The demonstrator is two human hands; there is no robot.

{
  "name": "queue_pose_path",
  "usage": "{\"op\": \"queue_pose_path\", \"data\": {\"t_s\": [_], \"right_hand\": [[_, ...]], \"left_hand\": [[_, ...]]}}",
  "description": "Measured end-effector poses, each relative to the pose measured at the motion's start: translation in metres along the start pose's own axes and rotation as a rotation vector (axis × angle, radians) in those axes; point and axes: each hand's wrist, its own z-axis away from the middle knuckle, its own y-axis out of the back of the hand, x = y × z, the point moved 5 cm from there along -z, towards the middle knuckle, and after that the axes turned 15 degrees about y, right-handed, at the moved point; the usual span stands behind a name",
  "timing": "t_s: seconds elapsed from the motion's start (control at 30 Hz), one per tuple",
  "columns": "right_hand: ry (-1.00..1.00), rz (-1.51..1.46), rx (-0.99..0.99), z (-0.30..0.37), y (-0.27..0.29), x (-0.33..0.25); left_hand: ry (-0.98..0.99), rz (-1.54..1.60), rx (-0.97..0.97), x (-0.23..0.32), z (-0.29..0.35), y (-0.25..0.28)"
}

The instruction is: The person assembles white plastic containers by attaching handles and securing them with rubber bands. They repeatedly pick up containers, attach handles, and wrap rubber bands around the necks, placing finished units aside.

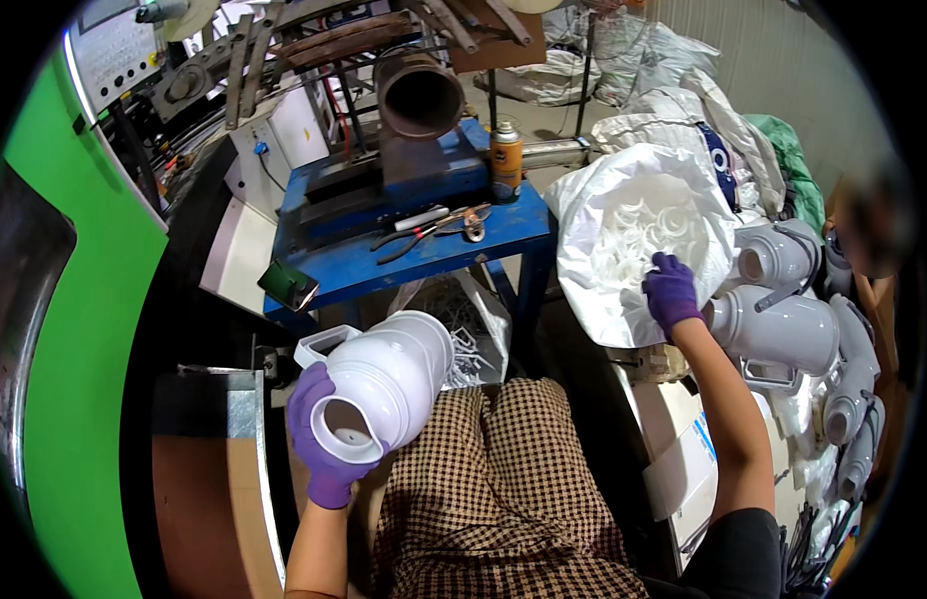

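My left hand (pixel 321 462), in a purple glove, grips a pale grey-white plastic jug body (pixel 398 369) by its narrower open end. The jug lies tilted above my lap at the left, its side handle (pixel 325 343) pointing up and left. To the right, a white sack (pixel 590 270) stands wide open, with many thin white plastic rings (pixel 638 232) inside. Over the near part of these rings reaches my gloved right hand (pixel 673 292), its fingers bent and somewhat apart. Nothing shows in that hand, though the undersides of its fingers are hidden.
A blue metal bench (pixel 483 237) ahead bears pliers (pixel 418 235) and a spray can (pixel 505 162). Beneath it, a box holds white handle-like parts (pixel 466 349). More grey jug bodies (pixel 788 329) are piled at the right. A green machine panel (pixel 94 299) stands at the left.
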Motion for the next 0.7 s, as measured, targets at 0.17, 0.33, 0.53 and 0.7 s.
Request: {"op": "queue_pose_path", "data": {"t_s": [0.17,0.33,0.53,0.7], "right_hand": [[-0.050,-0.572,0.559,0.020,0.089,-0.064],[0.246,-1.316,0.479,0.054,0.153,-0.224],[0.479,-1.561,0.422,0.043,0.188,-0.301],[0.557,-1.404,0.436,0.040,0.193,-0.304]], "left_hand": [[-0.069,-0.082,-0.094,0.020,0.009,0.003],[-0.114,-0.129,-0.216,0.043,0.004,-0.027],[-0.195,-0.063,-0.217,0.064,-0.004,-0.039],[-0.149,-0.101,-0.269,0.057,-0.011,-0.042]]}}
